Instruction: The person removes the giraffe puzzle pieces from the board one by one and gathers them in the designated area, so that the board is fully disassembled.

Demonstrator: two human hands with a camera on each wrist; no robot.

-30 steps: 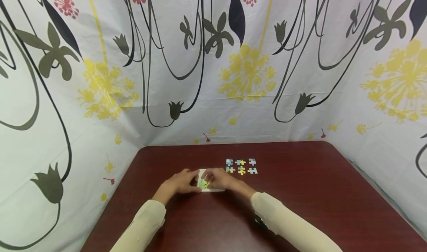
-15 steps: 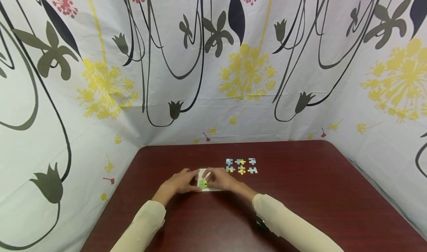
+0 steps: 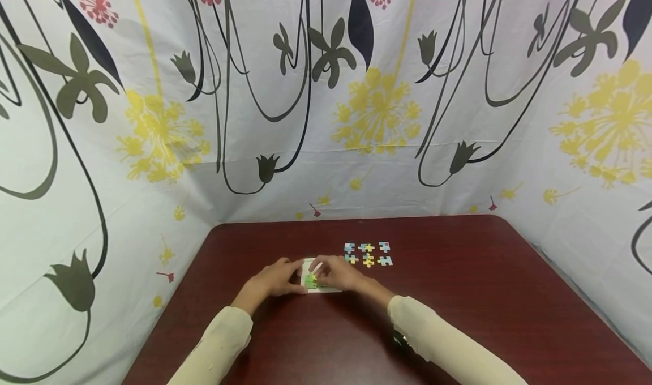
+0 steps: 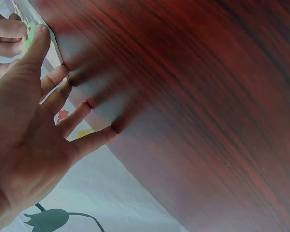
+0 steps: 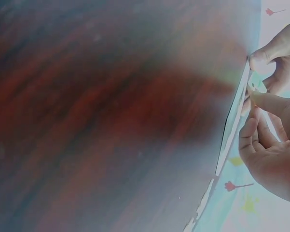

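A small white puzzle tray (image 3: 307,265) lies flat on the table, with green and yellow puzzle pieces (image 3: 309,283) in its left part. My left hand (image 3: 275,277) rests at the tray's left side, thumb on its near corner. In the left wrist view its other fingers are spread and fairly straight, their tips touching the tray edge and table. My right hand (image 3: 337,273) is over the tray, thumb and index finger pinching a small yellowish puzzle piece (image 5: 254,98) against its surface. The fingers partly hide that piece, and the right hand covers much of the tray.
Several loose puzzle pieces (image 3: 368,248) lie in two rows just beyond and right of the tray. The dark red wooden table (image 3: 458,294) has rounded far corners. A white floral cloth (image 3: 316,136) hangs behind and at both sides.
The right hand's fingers shift very slightly over the tray, and its forearm edges a little to the right. The left hand, tray and loose pieces stay where they were.
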